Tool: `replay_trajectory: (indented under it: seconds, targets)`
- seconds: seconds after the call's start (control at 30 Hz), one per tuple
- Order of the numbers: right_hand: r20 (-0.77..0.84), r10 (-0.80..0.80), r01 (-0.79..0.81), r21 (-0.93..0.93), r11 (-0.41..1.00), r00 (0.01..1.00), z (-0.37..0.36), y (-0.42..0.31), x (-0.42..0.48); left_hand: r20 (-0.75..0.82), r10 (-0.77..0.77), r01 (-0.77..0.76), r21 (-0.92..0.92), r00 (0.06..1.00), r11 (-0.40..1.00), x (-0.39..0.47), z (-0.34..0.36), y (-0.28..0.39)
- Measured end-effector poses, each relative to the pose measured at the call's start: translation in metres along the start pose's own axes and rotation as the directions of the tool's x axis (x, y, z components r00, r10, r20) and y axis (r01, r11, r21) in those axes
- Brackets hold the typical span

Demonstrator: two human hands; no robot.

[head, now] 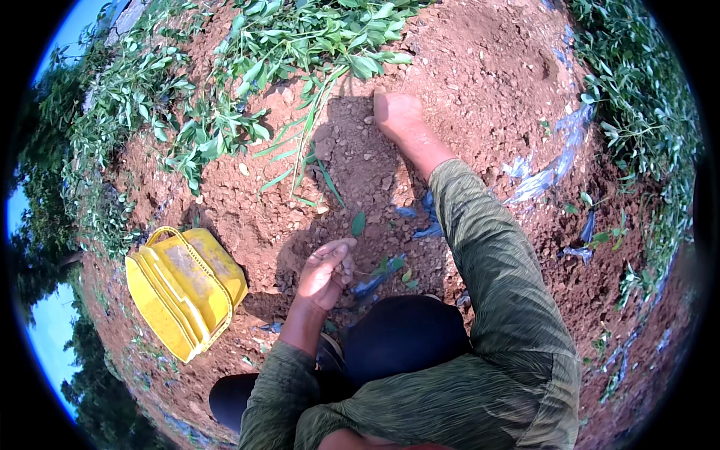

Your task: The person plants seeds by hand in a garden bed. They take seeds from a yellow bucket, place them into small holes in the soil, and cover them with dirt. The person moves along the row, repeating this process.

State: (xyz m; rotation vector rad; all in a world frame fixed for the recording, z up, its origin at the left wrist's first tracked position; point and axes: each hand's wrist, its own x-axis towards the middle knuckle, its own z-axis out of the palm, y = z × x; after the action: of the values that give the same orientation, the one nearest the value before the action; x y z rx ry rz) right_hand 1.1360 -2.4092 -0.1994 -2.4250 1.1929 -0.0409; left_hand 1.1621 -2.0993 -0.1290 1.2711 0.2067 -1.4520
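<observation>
My left hand is raised above the soil in front of my knees. Its fingers are curled around small brownish lumps that look like pods, partly hidden by the thumb. My right arm is stretched forward, and my right hand is down at the reddish, clod-strewn soil. Its fingers are bent under and out of sight, so what they touch is hidden. Just left of that hand lie long green grass stalks. Beyond it is a heap of uprooted leafy plants.
A yellow plastic bucket with a handle lies tipped on the ground to my left. Torn plastic film sticks out of the soil at right, with blue scraps near my right sleeve. Leafy plants line the right side.
</observation>
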Motion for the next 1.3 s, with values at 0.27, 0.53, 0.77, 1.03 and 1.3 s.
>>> replay_trajectory:
  seconds: [0.27, 0.53, 0.77, 1.03, 1.3]
  targets:
    - [0.186, 0.065, -0.187, 0.982, 0.023, 0.98, -0.009, 0.03, -0.048, 0.028, -0.037, 0.042, -0.218, 0.999, 0.975, 0.005, -0.01, -0.014]
    - [0.013, -0.104, 0.105, -0.066, 0.992, 0.994, 0.014, -0.019, -0.021, 0.075, -0.04, 0.054, -0.196, 0.996, 0.979, 0.009, 0.011, -0.007]
    - [0.244, -0.107, -0.235, 0.968, 0.085, 0.964, -0.022, -0.041, -0.12, 0.181, -0.041, 0.101, -0.334, 0.983, 0.937, 0.023, 0.005, -0.011]
    - [-0.455, -0.652, 0.795, 0.324, 0.513, 0.606, -0.002, -0.082, -0.21, 0.328, 0.077, 0.133, -0.573, 0.942, 0.809, 0.033, 0.024, -0.029]
    - [-0.424, -0.764, 0.872, 0.184, 0.453, 0.486, -0.019, -0.083, -0.213, 0.238, 0.231, -0.039, -0.614, 0.943, 0.789, 0.024, 0.006, -0.019]
